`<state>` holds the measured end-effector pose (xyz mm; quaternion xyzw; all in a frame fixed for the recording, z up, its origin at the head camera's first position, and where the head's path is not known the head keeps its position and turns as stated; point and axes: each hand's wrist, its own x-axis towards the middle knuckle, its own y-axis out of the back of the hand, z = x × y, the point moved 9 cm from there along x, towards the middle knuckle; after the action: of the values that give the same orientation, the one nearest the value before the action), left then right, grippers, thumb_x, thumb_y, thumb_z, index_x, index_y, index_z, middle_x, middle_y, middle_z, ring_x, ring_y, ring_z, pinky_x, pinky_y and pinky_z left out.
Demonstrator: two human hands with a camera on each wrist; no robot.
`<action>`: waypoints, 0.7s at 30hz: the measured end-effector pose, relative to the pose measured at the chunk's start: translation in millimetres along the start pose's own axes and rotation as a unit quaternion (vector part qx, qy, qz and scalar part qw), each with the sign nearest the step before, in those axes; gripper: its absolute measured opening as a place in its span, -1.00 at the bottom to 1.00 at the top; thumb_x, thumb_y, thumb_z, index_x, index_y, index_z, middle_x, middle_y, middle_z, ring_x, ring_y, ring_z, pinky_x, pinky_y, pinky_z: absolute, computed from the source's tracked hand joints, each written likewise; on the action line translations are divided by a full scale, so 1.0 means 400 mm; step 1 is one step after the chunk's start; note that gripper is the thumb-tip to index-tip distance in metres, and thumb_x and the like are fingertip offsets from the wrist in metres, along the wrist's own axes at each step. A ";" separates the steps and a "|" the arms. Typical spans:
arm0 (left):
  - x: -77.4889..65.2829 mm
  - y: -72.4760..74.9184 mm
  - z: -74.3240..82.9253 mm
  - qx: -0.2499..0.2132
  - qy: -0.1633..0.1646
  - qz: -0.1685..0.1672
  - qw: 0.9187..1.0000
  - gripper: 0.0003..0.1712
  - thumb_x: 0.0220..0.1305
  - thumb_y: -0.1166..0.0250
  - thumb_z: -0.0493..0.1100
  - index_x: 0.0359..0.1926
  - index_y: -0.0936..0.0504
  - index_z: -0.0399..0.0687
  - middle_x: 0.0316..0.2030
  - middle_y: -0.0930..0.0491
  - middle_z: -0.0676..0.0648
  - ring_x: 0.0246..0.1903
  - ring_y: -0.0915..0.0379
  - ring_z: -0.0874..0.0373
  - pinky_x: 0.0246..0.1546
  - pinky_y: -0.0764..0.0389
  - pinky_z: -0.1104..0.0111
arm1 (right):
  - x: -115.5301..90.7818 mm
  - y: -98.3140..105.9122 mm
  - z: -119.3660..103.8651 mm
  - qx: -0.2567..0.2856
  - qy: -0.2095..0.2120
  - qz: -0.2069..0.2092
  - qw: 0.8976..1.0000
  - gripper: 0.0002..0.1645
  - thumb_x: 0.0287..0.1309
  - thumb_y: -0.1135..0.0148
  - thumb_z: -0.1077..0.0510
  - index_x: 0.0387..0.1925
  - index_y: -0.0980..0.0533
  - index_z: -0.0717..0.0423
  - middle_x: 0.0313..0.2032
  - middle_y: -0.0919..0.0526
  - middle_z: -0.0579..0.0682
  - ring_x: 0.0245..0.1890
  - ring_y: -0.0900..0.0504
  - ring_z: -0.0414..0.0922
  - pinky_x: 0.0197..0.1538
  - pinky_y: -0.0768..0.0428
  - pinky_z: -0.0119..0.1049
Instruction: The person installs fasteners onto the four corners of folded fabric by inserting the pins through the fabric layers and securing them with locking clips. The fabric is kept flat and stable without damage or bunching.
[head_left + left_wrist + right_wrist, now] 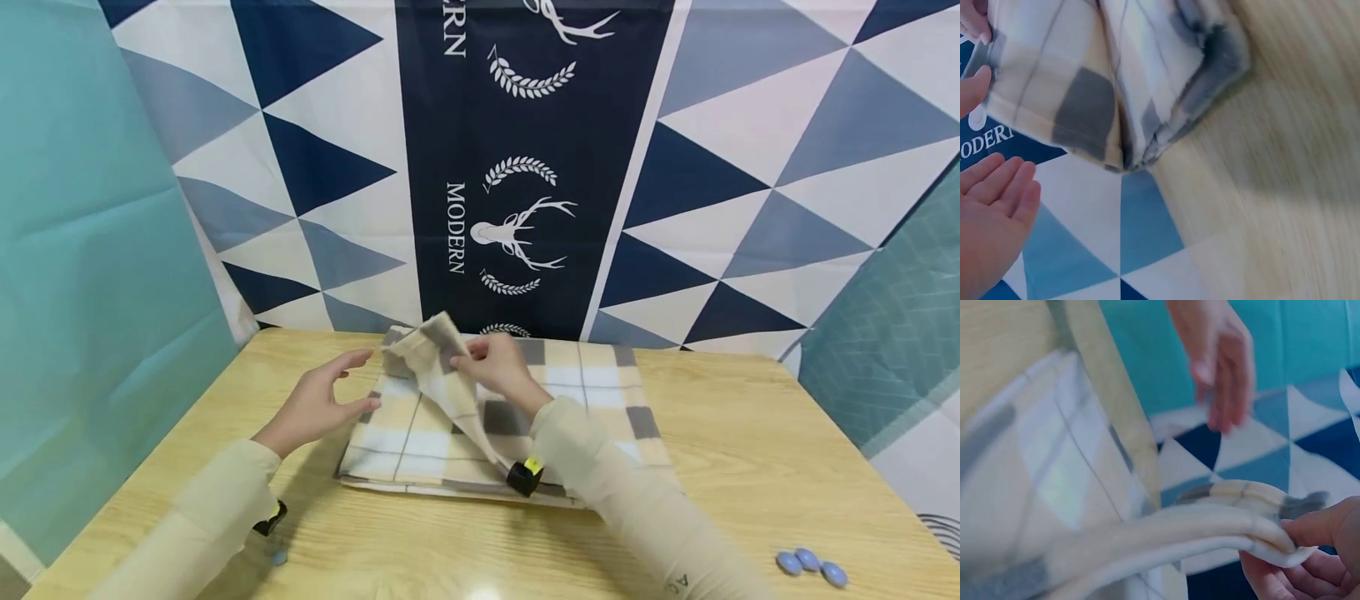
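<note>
A folded plaid fleece blanket [420, 433] in cream, white and grey lies on the wooden table. Between thumb and fingers my right hand [498, 362] pinches a raised flap of it near the back edge; the right wrist view shows the pinched layers [1260, 540] close up. To the left of that flap, my left hand [318, 404] has its fingers spread with nothing in them, its thumb tip beside the blanket's left edge. In the left wrist view the left palm [991, 219] faces up next to the lifted cloth [1054, 81].
Several small blue oval pieces [810, 562] lie at the table's front right, and one blue piece [279, 557] is near the left sleeve. A patterned cloth backdrop [525, 125] stands behind the table [720, 433], with a teal panel [97, 250] at left.
</note>
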<state>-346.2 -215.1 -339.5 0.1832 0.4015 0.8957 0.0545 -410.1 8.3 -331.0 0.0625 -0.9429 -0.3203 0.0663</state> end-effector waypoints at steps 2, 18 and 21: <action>-0.017 0.004 -0.003 0.013 0.005 -0.010 1.000 -0.17 0.14 -0.40 -0.06 0.38 -0.28 -0.15 0.30 -0.39 -0.28 0.25 -0.34 -0.25 0.23 -0.41 -0.09 | 0.019 0.031 0.020 0.016 -0.017 0.015 1.000 -0.75 0.03 -0.38 0.10 -0.28 -0.70 0.18 -0.33 -0.78 0.10 -0.50 -0.60 -0.27 -0.42 -0.51 -0.49; -0.141 0.050 -0.010 0.069 0.017 -0.036 0.997 -0.18 0.12 -0.41 0.04 0.33 -0.34 -0.17 0.27 -0.43 -0.27 0.22 -0.35 -0.34 0.12 -0.44 -0.18 | 0.099 0.154 0.250 0.103 -0.188 0.031 0.976 -0.63 0.18 -0.28 0.06 -0.08 -0.58 0.25 -0.25 -0.51 -0.05 -0.42 -0.47 -0.26 -0.27 -0.53 -0.44; -0.149 0.057 -0.009 0.075 0.014 -0.029 0.997 -0.17 0.11 -0.41 0.05 0.32 -0.34 -0.18 0.26 -0.43 -0.29 0.22 -0.35 -0.34 0.12 -0.44 -0.18 | 0.112 0.162 0.287 0.113 -0.204 0.038 0.972 -0.64 0.17 -0.29 0.10 -0.08 -0.55 0.26 -0.30 -0.48 -0.09 -0.45 -0.45 -0.29 -0.33 -0.52 -0.49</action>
<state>-291.0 -247.4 -341.8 0.1627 0.4734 0.8635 0.0610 -477.9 120.5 -378.0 -0.0331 -0.9683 -0.2149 -0.1229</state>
